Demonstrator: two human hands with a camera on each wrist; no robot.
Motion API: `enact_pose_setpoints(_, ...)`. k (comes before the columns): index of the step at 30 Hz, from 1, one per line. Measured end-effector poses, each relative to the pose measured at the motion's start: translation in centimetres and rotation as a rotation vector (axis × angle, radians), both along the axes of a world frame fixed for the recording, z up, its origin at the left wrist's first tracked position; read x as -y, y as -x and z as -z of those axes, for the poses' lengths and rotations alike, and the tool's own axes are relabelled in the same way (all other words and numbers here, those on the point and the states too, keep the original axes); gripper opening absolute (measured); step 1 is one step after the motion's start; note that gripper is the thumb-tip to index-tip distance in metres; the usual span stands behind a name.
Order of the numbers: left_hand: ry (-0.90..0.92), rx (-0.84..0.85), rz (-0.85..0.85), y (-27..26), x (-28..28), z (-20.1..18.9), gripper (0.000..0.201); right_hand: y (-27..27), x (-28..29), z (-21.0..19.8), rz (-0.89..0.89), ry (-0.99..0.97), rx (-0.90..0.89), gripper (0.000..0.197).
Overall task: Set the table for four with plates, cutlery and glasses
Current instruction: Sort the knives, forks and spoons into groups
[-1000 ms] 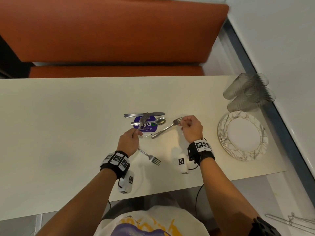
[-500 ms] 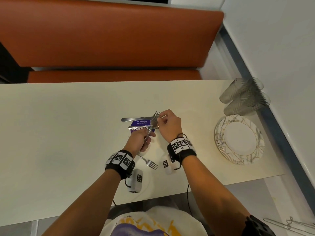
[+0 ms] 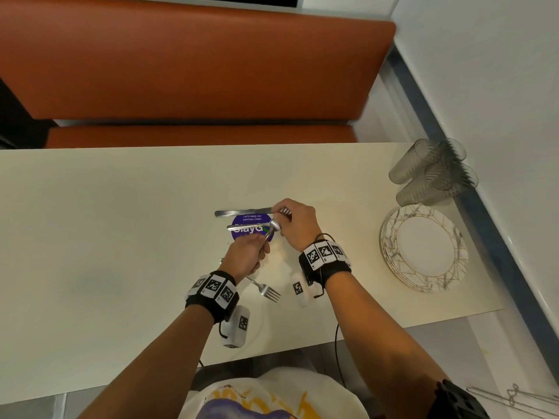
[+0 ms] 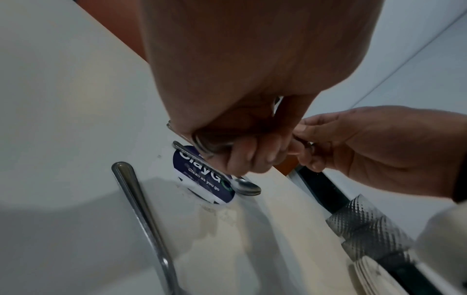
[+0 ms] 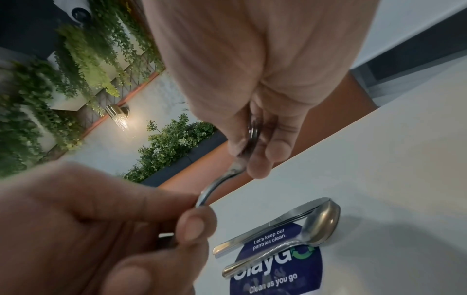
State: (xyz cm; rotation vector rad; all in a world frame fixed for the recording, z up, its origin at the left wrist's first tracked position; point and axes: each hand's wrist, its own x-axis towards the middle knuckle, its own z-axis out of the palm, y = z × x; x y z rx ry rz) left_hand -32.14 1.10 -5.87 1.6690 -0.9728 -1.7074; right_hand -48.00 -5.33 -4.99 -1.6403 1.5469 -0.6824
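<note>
Both hands hold a small bundle of forks (image 3: 268,235) just above the table (image 3: 121,237). My left hand (image 3: 254,252) grips the handles (image 4: 215,145). My right hand (image 3: 284,219) pinches the fork heads (image 5: 253,129) between thumb and fingers. Under them a knife (image 3: 242,212) and a spoon (image 3: 251,227) lie across a purple round sticker (image 3: 242,234). One more fork (image 3: 266,290) lies on the table between my wrists. A stack of gold-veined plates (image 3: 423,249) sits at the right end, with several ribbed glasses (image 3: 432,173) behind it.
An orange bench seat (image 3: 196,71) runs along the far side of the table. A white wall (image 3: 499,86) closes off the right end just past the glasses and plates. The table's near edge (image 3: 393,331) is close to my body.
My right hand carried its fork left to the fork in my left hand. Both hands now hold the forks together over the spoon and knife.
</note>
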Motion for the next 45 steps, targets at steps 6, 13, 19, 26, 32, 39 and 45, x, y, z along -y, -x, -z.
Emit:
enact_pose_setpoints(6, 0.222, 0.287, 0.078, -0.5, -1.3, 1.9, 0.032, -0.2, 0.2, -0.4, 0.051, -0.028, 0.038, 0.002)
enact_pose_setpoints(13, 0.240, 0.551, 0.153, -2.7, -2.5, 2.7, 0.031, -0.9, -2.4, 1.2, 0.106, -0.111, -0.090, 0.017)
enact_pose_setpoints(19, 0.147, 0.654, 0.132, -5.5, -3.9, 3.8, 0.030, -0.5, -7.3, 4.6, -0.063, -0.386, -0.353, 0.025)
enact_pose_setpoints(26, 0.117, 0.585, 0.093, -6.9, -5.0, 4.8, 0.028, -2.0, -11.3, 6.1, -0.086, -0.457, -0.543, 0.050)
enact_pose_setpoints(32, 0.148, 0.563, 0.097, -7.3, -4.9, 4.8, 0.030, -3.0, -11.7, 6.0, -0.001, -0.418, -0.495, 0.021)
enact_pose_setpoints(39, 0.226, 0.535, 0.133, -7.6, -2.8, 3.8, 0.028, -2.6, -9.5, 1.7, -0.148, -0.228, -0.371, 0.011)
enact_pose_setpoints(45, 0.154, 0.341, 0.226, -5.9, -2.7, 2.0, 0.029, -4.0, -6.8, -1.1, -0.138, -0.059, -0.252, 0.011)
